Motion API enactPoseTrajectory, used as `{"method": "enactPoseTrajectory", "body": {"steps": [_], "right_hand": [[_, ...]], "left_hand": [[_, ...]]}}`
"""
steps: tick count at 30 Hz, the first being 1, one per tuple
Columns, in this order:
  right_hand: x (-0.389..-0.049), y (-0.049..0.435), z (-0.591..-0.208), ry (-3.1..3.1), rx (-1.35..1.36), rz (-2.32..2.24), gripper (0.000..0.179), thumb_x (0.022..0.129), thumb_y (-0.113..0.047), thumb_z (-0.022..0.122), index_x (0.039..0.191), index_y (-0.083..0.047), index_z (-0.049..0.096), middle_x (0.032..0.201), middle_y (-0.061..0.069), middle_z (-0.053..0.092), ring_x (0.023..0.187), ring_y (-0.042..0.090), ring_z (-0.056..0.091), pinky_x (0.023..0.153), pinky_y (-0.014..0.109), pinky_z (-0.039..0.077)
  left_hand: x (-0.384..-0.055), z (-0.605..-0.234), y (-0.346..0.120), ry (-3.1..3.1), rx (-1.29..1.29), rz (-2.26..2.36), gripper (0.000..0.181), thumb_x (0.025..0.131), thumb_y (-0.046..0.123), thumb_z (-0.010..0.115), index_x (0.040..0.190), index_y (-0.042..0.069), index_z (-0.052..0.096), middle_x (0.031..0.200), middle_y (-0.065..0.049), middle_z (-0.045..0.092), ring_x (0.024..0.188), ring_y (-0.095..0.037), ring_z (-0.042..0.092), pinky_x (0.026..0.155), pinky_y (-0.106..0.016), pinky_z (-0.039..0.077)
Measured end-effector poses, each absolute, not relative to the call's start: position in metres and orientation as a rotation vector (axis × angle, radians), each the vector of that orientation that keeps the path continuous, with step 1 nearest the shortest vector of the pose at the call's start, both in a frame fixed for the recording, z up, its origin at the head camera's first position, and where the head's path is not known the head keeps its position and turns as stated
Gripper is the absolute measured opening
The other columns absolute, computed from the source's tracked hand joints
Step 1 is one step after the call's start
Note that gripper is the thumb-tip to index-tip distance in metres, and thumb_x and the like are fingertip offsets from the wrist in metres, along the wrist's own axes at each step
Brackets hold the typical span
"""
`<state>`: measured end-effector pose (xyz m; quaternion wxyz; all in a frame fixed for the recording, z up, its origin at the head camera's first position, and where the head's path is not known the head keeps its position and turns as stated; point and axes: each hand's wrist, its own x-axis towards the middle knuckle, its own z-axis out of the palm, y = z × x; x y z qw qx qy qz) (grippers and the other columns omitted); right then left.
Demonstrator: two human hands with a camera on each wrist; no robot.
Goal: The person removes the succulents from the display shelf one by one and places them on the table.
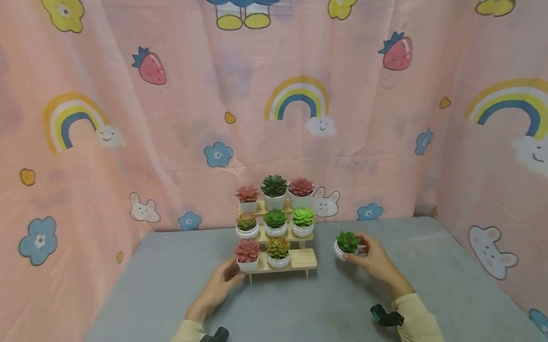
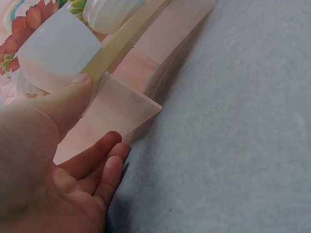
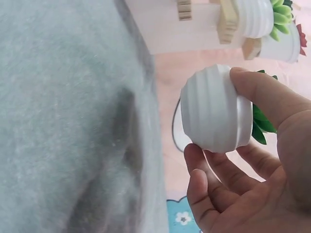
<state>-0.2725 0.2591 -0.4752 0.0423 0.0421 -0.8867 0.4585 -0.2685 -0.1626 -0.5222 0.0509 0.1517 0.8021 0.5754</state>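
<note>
A small green succulent in a ribbed white pot (image 1: pixel 347 243) is held above the table in my right hand (image 1: pixel 376 262). The thumb and fingers (image 3: pixel 226 172) grip the pot (image 3: pixel 214 109) from opposite sides. My left hand (image 1: pixel 217 287) is at the left end of the bottom tier of a wooden three-tier stand (image 1: pixel 301 259). Its thumb (image 2: pixel 73 99) touches the plank end by a square white pot (image 2: pixel 58 51) with a pink succulent, and the other fingers are loosely bent below. Beside that pot stands a yellow-red succulent (image 1: pixel 277 249); bare plank shows to its right.
On the middle tier stand a brownish succulent (image 1: pixel 246 222), a green one (image 1: pixel 275 220) and a bright green one (image 1: pixel 303 218). The top tier bears two reddish succulents and a dark green one (image 1: pixel 274 187). A patterned pink curtain (image 1: pixel 186 118) hangs behind the grey table (image 1: pixel 169 275).
</note>
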Motion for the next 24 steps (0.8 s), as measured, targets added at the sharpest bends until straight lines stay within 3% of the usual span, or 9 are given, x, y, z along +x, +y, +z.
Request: {"method": "enactPoseTrajectory", "body": {"steps": [14,24], "right_hand": [[-0.274,0.256,-0.489,-2.81,0.05,1.398,0.071,0.09,-0.021,0.077,0.142,0.01,0.041,0.139,0.037,0.049,0.113,0.041,0.061,0.089,0.05,0.055],[-0.277,0.256,-0.497,-2.828,0.041,1.371,0.066,0.089,-0.018,0.078,0.138,0.01,0.044,0.137,0.039,0.051,0.11,0.037,0.062,0.085,0.042,0.055]], "left_hand": [[-0.264,-0.52,-0.164,2.426,0.492,1.746,0.065,0.103,0.019,0.059,0.157,0.0,0.03,0.15,-0.027,0.049,0.132,-0.036,0.055,0.106,-0.038,0.053],[-0.268,-0.523,-0.164,2.411,0.443,1.748,0.065,0.102,0.018,0.06,0.158,0.003,0.031,0.149,-0.025,0.05,0.135,-0.037,0.053,0.106,-0.03,0.049]]}}
